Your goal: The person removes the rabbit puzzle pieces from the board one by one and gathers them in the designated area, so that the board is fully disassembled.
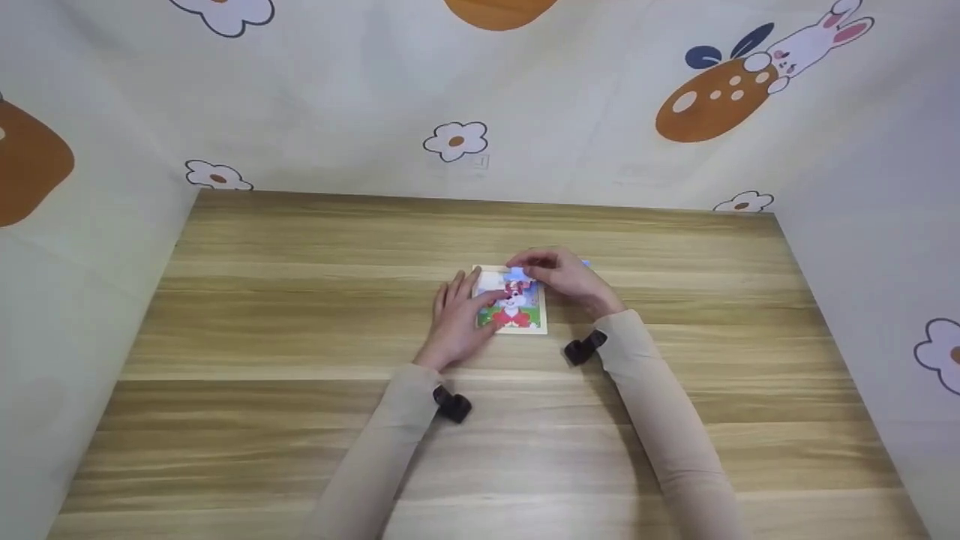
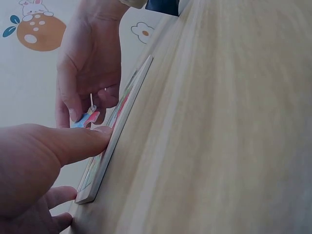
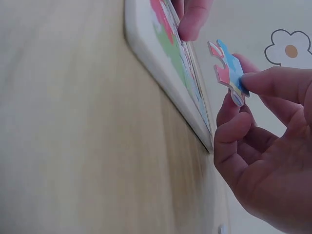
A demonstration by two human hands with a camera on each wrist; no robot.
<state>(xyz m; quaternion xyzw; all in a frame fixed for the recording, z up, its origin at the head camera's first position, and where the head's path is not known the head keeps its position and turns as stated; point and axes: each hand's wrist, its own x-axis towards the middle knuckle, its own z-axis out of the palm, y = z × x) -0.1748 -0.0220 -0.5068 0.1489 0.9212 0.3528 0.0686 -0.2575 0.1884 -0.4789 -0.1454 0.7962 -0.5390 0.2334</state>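
A small jigsaw puzzle board (image 1: 531, 321) with a pale frame lies on the table, showing a cartoon animal in red on green. Its upper left part is bare and pale. My left hand (image 1: 456, 322) rests on the board's left side, with some fingers along the edge and the thumb pressing the picture. Above the upper right part of the board, my right hand (image 1: 574, 279) pinches a puzzle piece (image 3: 229, 70) between thumb and fingers. That piece is blue and red and is held tilted, apart from the board in the right wrist view.
Another bit of blue (image 1: 586, 263), perhaps a puzzle piece, shows behind the right hand. The wood-grain table (image 1: 300, 300) is bordered at the back and sides by patterned cloth (image 1: 337, 112). A black wrist camera (image 1: 453, 405) sits on the left sleeve, another (image 1: 583, 349) on the right.
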